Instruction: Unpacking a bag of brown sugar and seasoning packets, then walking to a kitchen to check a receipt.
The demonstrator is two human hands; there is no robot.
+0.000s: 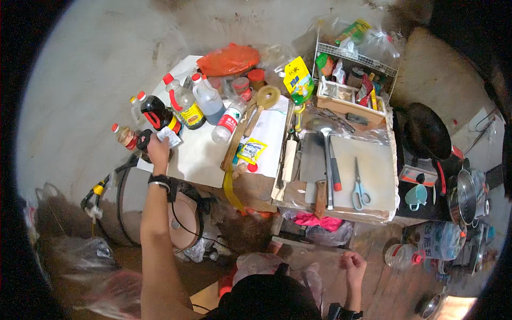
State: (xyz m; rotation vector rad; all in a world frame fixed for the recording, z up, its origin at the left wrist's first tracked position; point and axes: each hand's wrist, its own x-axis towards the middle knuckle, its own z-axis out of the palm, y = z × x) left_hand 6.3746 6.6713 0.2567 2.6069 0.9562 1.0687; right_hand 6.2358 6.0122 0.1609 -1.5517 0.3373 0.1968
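My left hand (159,152) is at the left end of the white-topped table, its fingers around a jar with a black lid (144,139). A small white packet (171,138) touches its fingertips; whether it is also held cannot be told. Just left of the jar leans a small red-capped bottle (127,137). Behind it are a dark sauce bottle (158,114), a yellow-labelled bottle (188,108) and a jug of dark liquid (209,100). My right hand (354,263) hangs over the floor near my body, curled into a fist, with nothing visible in it.
A water bottle (227,123), a wooden-handled strainer (256,114) and a yellow sachet (252,151) lie mid-table. Rightward are a ladle (328,168), scissors (360,192) on a cutting board (344,154) and a wire rack (356,56). A wok (428,130) stands far right.
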